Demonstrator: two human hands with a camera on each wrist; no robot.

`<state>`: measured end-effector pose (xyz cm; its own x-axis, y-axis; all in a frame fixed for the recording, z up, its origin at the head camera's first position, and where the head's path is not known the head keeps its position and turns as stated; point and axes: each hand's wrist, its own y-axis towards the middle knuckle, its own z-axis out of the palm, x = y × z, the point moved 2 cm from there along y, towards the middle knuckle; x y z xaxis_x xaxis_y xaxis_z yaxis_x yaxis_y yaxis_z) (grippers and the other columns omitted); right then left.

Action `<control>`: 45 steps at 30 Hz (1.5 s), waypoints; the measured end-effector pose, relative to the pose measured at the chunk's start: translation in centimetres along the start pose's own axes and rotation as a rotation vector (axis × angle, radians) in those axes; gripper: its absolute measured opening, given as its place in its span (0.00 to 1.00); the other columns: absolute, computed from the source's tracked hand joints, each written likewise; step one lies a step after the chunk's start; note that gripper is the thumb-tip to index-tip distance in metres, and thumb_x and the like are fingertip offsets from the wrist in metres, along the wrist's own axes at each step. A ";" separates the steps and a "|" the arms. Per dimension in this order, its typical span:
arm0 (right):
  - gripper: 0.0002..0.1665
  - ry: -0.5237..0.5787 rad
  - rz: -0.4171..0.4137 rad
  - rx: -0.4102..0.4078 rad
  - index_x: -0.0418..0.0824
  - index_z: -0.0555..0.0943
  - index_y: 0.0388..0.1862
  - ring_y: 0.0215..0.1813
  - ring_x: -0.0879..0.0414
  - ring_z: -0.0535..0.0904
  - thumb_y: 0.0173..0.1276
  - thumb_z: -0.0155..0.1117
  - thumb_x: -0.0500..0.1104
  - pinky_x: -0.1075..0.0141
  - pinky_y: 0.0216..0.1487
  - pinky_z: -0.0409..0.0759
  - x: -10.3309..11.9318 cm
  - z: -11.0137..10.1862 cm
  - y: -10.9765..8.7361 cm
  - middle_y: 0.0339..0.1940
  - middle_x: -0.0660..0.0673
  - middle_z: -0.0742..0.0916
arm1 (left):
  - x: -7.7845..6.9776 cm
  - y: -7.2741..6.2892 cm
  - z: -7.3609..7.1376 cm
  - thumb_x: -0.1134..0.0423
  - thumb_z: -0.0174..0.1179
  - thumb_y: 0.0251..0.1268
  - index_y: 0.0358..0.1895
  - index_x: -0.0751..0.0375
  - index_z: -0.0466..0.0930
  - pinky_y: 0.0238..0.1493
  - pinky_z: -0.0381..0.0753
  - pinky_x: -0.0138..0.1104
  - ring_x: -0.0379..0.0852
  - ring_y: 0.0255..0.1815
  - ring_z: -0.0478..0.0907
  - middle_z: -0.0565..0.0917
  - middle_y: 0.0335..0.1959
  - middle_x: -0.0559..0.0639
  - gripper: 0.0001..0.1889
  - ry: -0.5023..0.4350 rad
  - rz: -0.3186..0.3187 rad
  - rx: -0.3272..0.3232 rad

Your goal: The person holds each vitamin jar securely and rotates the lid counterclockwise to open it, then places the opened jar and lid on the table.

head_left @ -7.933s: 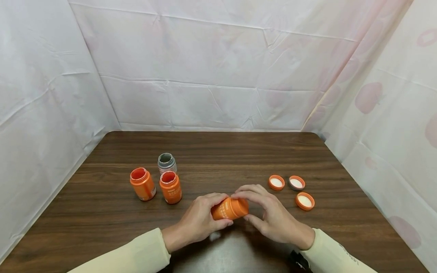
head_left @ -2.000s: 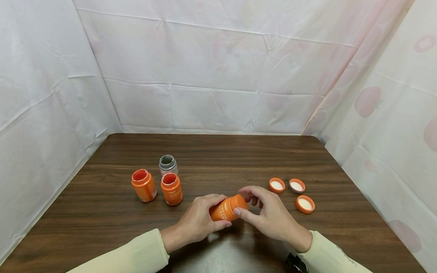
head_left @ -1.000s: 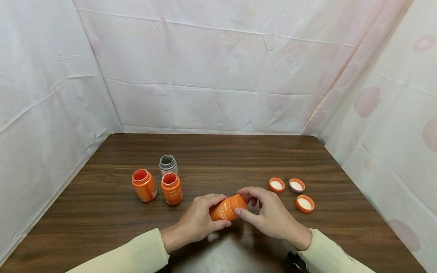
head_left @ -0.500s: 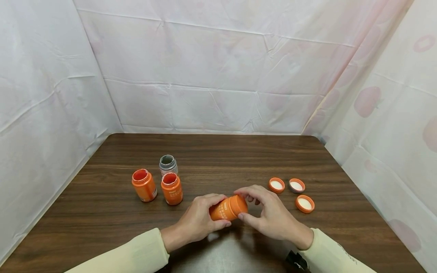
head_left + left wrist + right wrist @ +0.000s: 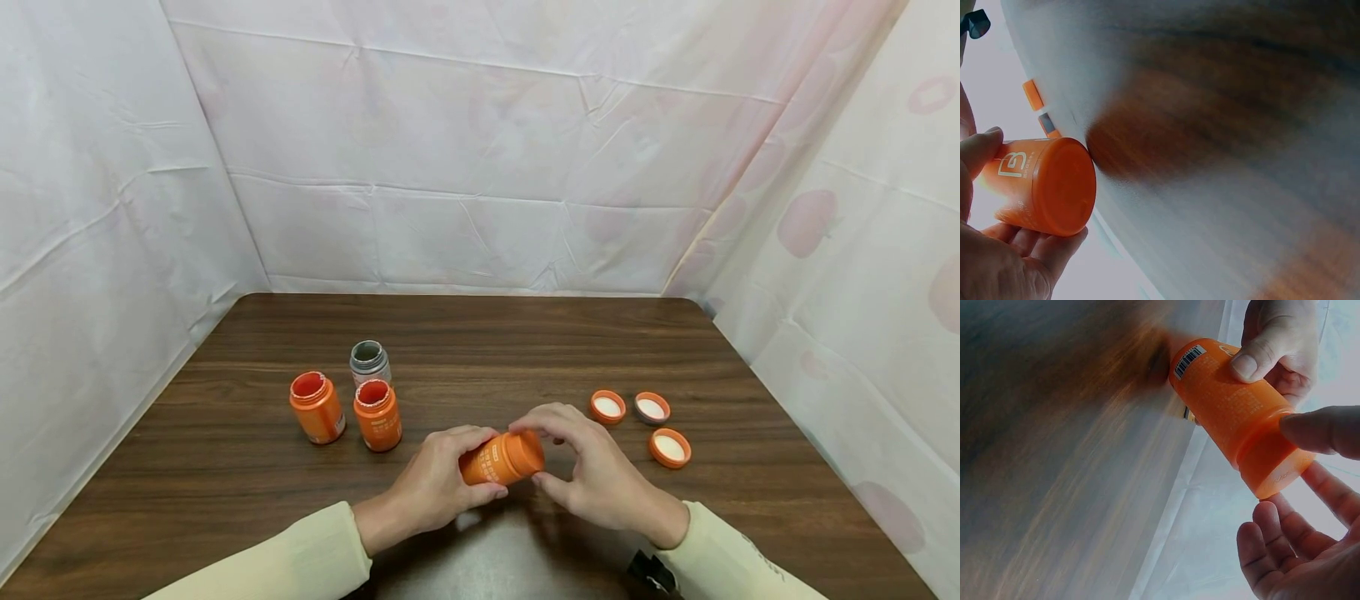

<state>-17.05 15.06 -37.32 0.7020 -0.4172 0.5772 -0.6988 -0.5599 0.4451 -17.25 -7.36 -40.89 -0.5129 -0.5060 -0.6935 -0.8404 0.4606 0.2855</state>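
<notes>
My left hand (image 5: 438, 477) grips an orange bottle (image 5: 487, 461) by its body, tilted so that its capped end points right. An orange cap (image 5: 524, 452) sits on the bottle's mouth. My right hand (image 5: 596, 471) pinches this cap between thumb and fingers. In the right wrist view, the thumb (image 5: 1322, 430) lies against the cap's side, with fingertips at its other edge. The left wrist view shows the base of the bottle (image 5: 1063, 186) with the left fingers around its body.
Two uncapped orange bottles (image 5: 317, 408) and a grey uncapped bottle (image 5: 369, 360) stand on the left of the wooden table (image 5: 480, 333). On the right lie two orange caps (image 5: 670, 448) and a grey-sided cap (image 5: 652, 407), white insides up. White curtains (image 5: 465, 150) surround the table.
The right thumb and fingers have shifted around the cap, the thumb going from its near front to its lower right edge. The left hand and bottle have stayed in place.
</notes>
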 end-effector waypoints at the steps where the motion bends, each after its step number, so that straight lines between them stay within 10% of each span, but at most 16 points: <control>1: 0.39 0.001 0.000 -0.001 0.51 0.80 0.62 0.54 0.57 0.79 0.51 0.80 0.29 0.61 0.48 0.79 0.0 0.0 0.0 0.58 0.56 0.82 | 0.0 0.0 0.0 0.58 0.81 0.53 0.58 0.53 0.83 0.48 0.81 0.35 0.37 0.44 0.81 0.85 0.51 0.43 0.27 0.000 0.001 -0.001; 14: 0.24 -0.043 0.123 -0.074 0.52 0.81 0.58 0.44 0.58 0.79 0.66 0.76 0.55 0.64 0.43 0.78 0.1 0.4 0.1 0.45 0.59 0.84 | 0.0 -0.1 0.0 0.59 0.80 0.54 0.57 0.51 0.83 0.46 0.81 0.33 0.36 0.43 0.80 0.84 0.50 0.41 0.26 -0.029 -0.008 0.011; 31: 0.21 -0.057 0.304 -0.059 0.53 0.83 0.51 0.35 0.58 0.76 0.67 0.72 0.62 0.67 0.34 0.75 0.0 0.8 0.1 0.36 0.55 0.83 | 0.1 -0.2 0.0 0.59 0.80 0.54 0.57 0.50 0.84 0.47 0.81 0.34 0.36 0.44 0.80 0.85 0.50 0.41 0.26 -0.034 -0.025 0.009; 45: 0.20 -0.063 0.264 -0.053 0.53 0.84 0.51 0.36 0.58 0.77 0.65 0.75 0.59 0.63 0.36 0.77 -0.1 0.7 0.2 0.36 0.59 0.84 | 0.1 -0.2 -0.1 0.60 0.80 0.54 0.56 0.49 0.84 0.47 0.81 0.34 0.36 0.43 0.80 0.84 0.49 0.40 0.25 -0.055 -0.023 0.012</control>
<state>-17.15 14.52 -37.73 0.5005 -0.5887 0.6348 -0.8638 -0.3881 0.3211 -17.17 -7.50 -40.95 -0.4824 -0.4759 -0.7354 -0.8497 0.4583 0.2608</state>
